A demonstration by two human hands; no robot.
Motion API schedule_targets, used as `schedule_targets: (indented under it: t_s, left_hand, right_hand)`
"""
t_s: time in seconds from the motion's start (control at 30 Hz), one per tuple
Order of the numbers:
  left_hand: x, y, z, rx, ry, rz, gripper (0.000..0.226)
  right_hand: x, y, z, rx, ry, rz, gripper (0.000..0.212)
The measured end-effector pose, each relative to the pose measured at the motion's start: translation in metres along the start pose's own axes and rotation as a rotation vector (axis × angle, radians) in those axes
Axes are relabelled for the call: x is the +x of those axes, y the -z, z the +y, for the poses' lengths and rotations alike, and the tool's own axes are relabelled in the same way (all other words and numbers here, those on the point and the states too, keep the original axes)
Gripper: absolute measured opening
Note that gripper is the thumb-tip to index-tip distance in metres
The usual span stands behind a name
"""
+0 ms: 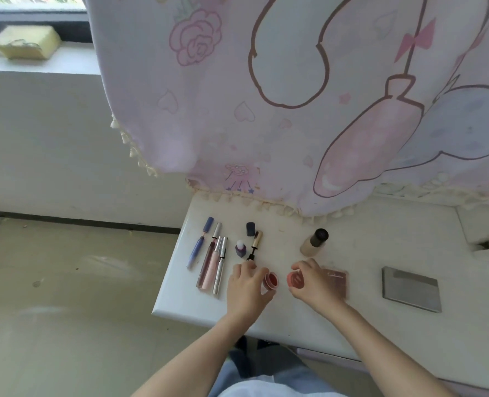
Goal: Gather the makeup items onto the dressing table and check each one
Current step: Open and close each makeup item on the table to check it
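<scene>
Bench [309,319], white, one. Its front edge and left corner are in view, and bare surface runs wide to the right.

Left hand [247,285]: fingers curled round one small pink jar [271,279], open, near the bench's front left. I cannot tell whether the jar rests on the surface.

Right hand [314,285]: fingertips pinching one pink lid [295,279], just beside the jar and apart from it.

Pinkish-brown palette [339,277], one, flat, partly hidden under my right hand.

Grey flat rectangle [411,288], one, well apart to the right. Mirror or case, hard to make out.

Tubes with silver caps [213,262], three, lying side by side just left of my left hand, near the bench's left edge.

Blue pen-shaped item [198,245], one, leftmost, closest to that edge.

Purple bottle [240,249], one, small, upright.

Gold-handled wand [255,243], one. Its tip is hidden behind my left fingers.

Dark blue cap [250,228], one, beyond the wand.

Beige bottle with dark cap [314,242], one, beyond my right hand.

Patterned cloth [294,110], one, hanging over the bench's far edge and hiding what lies behind.

Floor [65,282], open to the left.

Yellow sponge [27,41], one, on the far sill.
</scene>
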State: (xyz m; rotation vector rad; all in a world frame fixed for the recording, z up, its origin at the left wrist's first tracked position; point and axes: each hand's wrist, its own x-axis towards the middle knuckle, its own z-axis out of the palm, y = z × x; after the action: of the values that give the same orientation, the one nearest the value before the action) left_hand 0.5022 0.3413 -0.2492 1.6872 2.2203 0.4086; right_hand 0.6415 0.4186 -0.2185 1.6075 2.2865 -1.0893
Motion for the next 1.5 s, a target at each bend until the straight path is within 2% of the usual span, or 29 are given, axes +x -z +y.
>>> schedule_targets:
  t_s: [0.13,0.37,0.7,0.83,0.97,1.1,1.17,1.23,1.33,1.5]
  left_hand:
    - [0.001,-0.015,-0.002,0.04,0.017,0.085,0.043]
    - [-0.001,-0.025,-0.003,0.104,0.058,0.129,0.039]
    - [-0.002,-0.022,0.0,0.212,0.07,0.138,0.04]
    - [-0.004,-0.015,0.003,0.209,0.024,0.163,0.047]
    - [-0.008,-0.009,0.005,0.172,-0.014,0.17,0.054]
    - [-0.005,0.0,0.009,0.147,-0.047,0.13,0.049]
    - [0.001,0.008,0.013,0.124,-0.064,0.134,0.041]
    - [0.01,0.014,0.017,0.097,-0.089,0.172,0.045]
    - [0.022,0.024,0.023,0.062,-0.143,0.193,0.066]
    - [0.032,0.04,0.029,0.04,-0.143,0.123,0.05]
  right_hand:
    - [0.008,-0.008,0.007,-0.132,0.021,-0.02,0.042]
    - [0.011,-0.02,0.005,-0.286,0.107,-0.014,0.042]
    - [0.009,-0.022,0.007,-0.314,0.155,-0.035,0.046]
    - [-0.005,-0.014,0.018,-0.182,0.182,0.107,0.042]
    - [-0.024,0.005,0.028,-0.076,0.098,0.249,0.043]
    - [-0.03,0.04,0.02,0.087,0.004,0.5,0.04]
    - [-0.025,0.059,0.01,0.152,-0.013,0.545,0.045]
    - [-0.016,0.074,-0.002,0.132,-0.023,0.465,0.052]
    - [0.0,0.081,-0.013,-0.006,-0.045,0.297,0.053]
    - [0.013,0.08,-0.015,-0.133,-0.047,0.228,0.024]
